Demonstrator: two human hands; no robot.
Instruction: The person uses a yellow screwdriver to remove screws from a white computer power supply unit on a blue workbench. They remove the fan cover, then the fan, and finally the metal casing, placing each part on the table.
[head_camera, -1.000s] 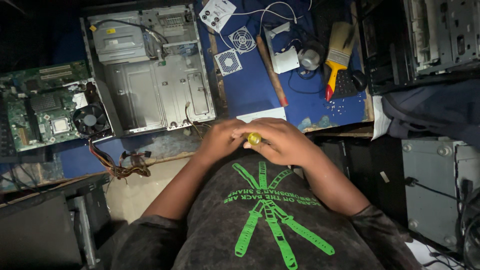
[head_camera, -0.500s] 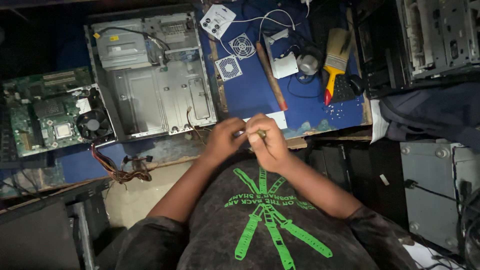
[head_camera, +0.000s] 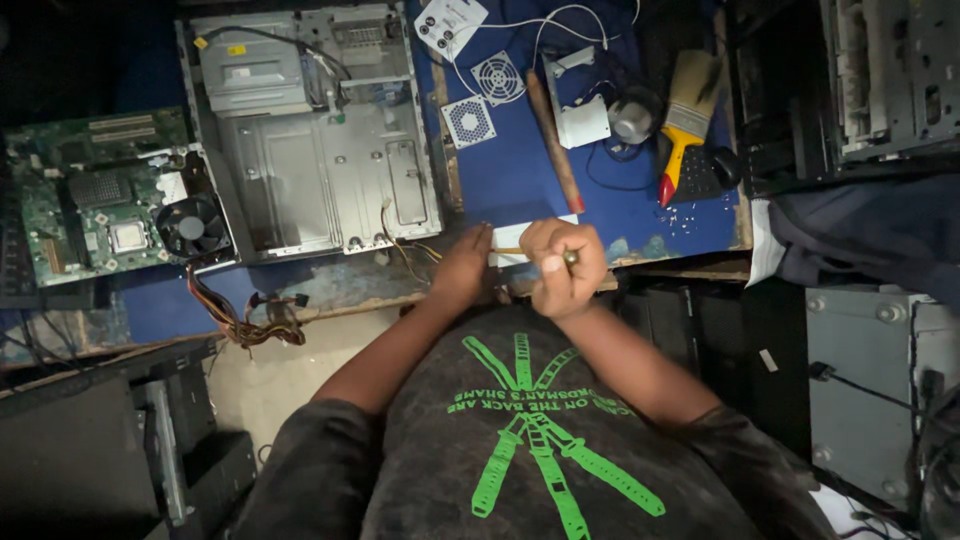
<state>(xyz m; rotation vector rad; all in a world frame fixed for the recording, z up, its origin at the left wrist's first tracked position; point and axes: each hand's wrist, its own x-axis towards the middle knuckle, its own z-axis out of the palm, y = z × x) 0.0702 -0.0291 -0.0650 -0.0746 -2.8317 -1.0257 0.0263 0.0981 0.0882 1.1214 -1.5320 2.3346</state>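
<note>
My right hand (head_camera: 562, 268) is a closed fist at the near edge of the blue table (head_camera: 510, 180). It grips a screwdriver (head_camera: 570, 257) whose yellowish handle end shows by the knuckles. The thin shaft runs left over a white slip (head_camera: 535, 228). My left hand (head_camera: 465, 265) lies beside it with its fingertips at the shaft's tip and the slip's left end. Whether those fingers pinch anything is hidden.
An open metal computer case (head_camera: 320, 150) lies at the back left, with a green motherboard and its fan (head_camera: 110, 205) further left. Small fans (head_camera: 470, 120), a wooden stick (head_camera: 555, 140), a paintbrush (head_camera: 685, 120) and white cables lie behind my hands. Loose wires (head_camera: 250, 315) hang off the table's edge.
My hands have separated a little and moved toward the table edge. The right fist now holds the screwdriver pointing left, and the left hand has slid to its tip.
</note>
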